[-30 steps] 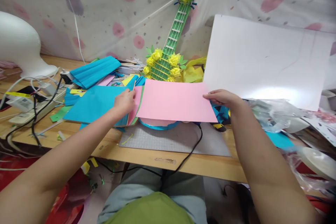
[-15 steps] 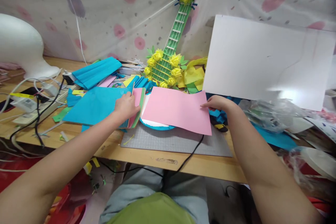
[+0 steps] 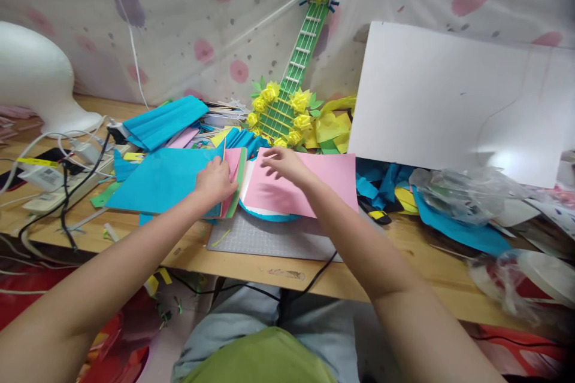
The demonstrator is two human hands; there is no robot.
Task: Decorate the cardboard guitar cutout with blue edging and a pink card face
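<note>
My left hand point(image 3: 214, 181) grips the right edge of a stack of coloured sheets, with a blue sheet point(image 3: 157, 179) on top and pink and green edges point(image 3: 241, 182) showing. Over the left part of a loose pink sheet point(image 3: 332, 179) hovers my right hand point(image 3: 284, 164), its fingers apart and holding nothing. That pink sheet lies across a white round piece with a blue rim point(image 3: 269, 216), which rests on a grey cutting mat point(image 3: 278, 242).
A green paper guitar with yellow flowers point(image 3: 291, 84) leans at the back. White board point(image 3: 449, 102) and clear plastic point(image 3: 471, 194) are at right. A power strip with cables point(image 3: 85, 188) and white foam head point(image 3: 36, 78) stand left.
My right hand has let go of the pink sheet's right edge and moved left above it. The sheet now lies flatter. My left hand has stayed on the stack.
</note>
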